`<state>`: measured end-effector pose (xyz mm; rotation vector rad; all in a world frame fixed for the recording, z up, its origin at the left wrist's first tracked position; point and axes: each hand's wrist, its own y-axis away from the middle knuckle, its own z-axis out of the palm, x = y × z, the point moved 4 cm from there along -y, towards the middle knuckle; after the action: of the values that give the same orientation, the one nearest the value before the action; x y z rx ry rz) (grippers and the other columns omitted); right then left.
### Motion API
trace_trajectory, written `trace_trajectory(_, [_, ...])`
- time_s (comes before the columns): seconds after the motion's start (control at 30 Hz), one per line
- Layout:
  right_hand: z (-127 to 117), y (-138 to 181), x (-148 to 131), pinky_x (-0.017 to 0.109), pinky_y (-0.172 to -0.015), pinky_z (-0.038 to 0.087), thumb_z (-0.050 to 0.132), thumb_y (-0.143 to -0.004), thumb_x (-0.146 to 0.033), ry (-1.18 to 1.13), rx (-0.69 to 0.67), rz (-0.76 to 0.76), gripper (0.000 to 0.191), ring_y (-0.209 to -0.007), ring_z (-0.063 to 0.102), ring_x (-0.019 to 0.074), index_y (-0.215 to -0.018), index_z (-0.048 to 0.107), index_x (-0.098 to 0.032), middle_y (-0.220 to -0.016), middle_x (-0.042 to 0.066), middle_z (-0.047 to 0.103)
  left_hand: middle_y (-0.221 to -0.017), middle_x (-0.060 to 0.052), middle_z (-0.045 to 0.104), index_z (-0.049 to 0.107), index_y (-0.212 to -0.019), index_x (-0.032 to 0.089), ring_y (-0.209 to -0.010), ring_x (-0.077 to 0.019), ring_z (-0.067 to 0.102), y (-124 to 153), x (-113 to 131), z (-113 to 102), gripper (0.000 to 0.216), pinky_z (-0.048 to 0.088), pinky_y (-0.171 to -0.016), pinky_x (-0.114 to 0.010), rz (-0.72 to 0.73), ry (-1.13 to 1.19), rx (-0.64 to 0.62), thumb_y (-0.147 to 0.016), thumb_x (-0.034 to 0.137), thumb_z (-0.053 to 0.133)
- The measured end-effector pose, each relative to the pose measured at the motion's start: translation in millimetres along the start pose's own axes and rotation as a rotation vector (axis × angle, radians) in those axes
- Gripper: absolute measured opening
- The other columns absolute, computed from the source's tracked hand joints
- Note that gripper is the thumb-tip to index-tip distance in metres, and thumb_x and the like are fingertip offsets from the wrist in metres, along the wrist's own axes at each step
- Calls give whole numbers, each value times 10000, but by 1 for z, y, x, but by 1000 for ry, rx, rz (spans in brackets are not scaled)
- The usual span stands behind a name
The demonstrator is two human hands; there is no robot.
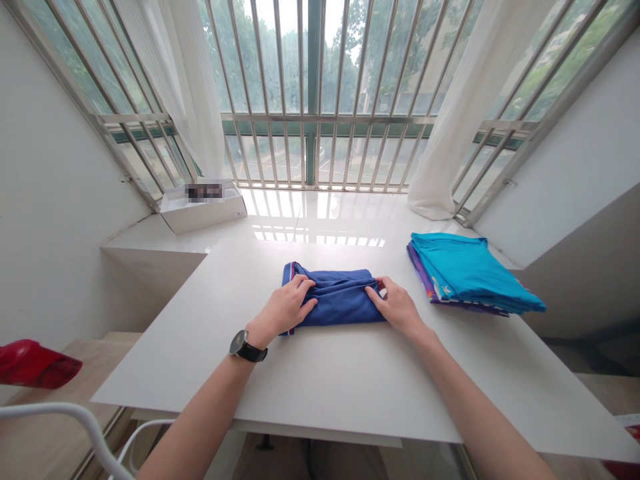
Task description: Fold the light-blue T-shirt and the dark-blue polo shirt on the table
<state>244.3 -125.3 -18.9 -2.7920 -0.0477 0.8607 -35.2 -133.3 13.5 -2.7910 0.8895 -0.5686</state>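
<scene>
A dark blue garment [340,308], folded into a long narrow bundle, lies on the white table in front of me. Its left end shows a band with white and red striped trim. My left hand [286,305], with a black watch on its wrist, rests on that end, its fingers and thumb apart on the cloth. At the opposite end, my right hand [395,307] grips the edge of the garment between thumb and fingers; part of those fingers is hidden. Creases run lengthwise along the top of the fabric between both hands.
A stack of folded clothes [465,270], bright blue above purple, sits at the table's right. Behind the white table [200,347], an open white box [205,213] stands on the window ledge. A red object [37,363] and a white curved tube [75,410] are at lower left.
</scene>
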Motion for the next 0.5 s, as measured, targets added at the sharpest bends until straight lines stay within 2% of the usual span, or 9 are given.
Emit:
trace_trajectory(0.1, [0,-2,5,299,-650,457,519,-901,-510,-25,-24,30,307,-686,644,190,-961,619,-227,-869,35,709,-1179,-82,623,559,-1195,210,-959,-239,669,-1,-1,0,266,565,-825,-385,-27,-9,-33,-980,349,487])
trace_trajectory(0.33, [1,-2,6,288,-622,446,528,-892,-528,-71,-37,16,313,-642,637,182,-838,619,-234,-775,18,706,-934,-37,713,654,-997,217,-808,-202,674,-1,-9,-8,178,518,-726,-307,-51,47,-70,-957,352,546])
trace_trajectory(0.43, [-2,-2,3,285,-604,427,551,-871,-557,-48,38,-5,334,-623,612,182,-801,592,-234,-720,11,668,-785,-3,722,684,-897,229,-725,-180,667,0,-7,-10,175,476,-663,-271,-14,48,-97,-931,374,594])
trace_trajectory(0.5, [-5,0,0,284,-587,406,558,-865,-561,-27,84,-31,344,-597,583,178,-757,562,-234,-662,1,624,-706,4,705,691,-823,228,-655,-161,644,1,0,-11,228,444,-630,-260,44,1,-70,-945,379,571])
